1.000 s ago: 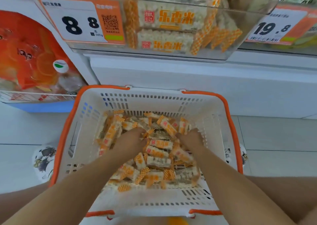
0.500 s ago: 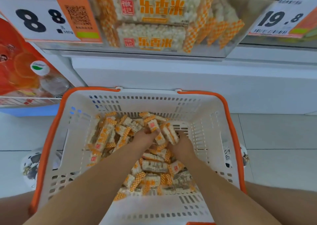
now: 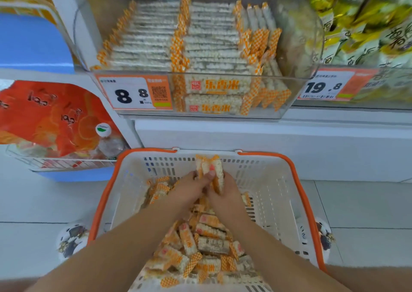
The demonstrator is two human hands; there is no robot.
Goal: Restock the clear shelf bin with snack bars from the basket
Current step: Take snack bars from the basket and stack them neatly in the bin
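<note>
Snack bars, a small bunch in clear wrappers with orange checked ends, stand upright between your two hands above the far half of the basket. Your left hand has its grip clenched around the bunch from the left, thumb pressed across the front. Your right hand grips the same bunch from the right, fingers curled round its side. The two hands touch each other at the thumbs, and both forearms reach in from the bottom of the view.

Below your wrists, many more loose bars lie jumbled in the white plastic basket, which has an orange rim and slotted walls. The pile sits mostly in the middle and near part of the basket.

Straight ahead and higher up, the clear shelf bin holds neat rows of the same bars, stacked flat in two columns with some standing on edge at the right. On its front at the left is an orange and white price tag reading 8.8.

To the right, a second tag reads 19.8 beneath yellow and white snack bags. To the left, a red-orange bag lies in a wire rack with a capped bottle beside it. The floor is pale tile.
</note>
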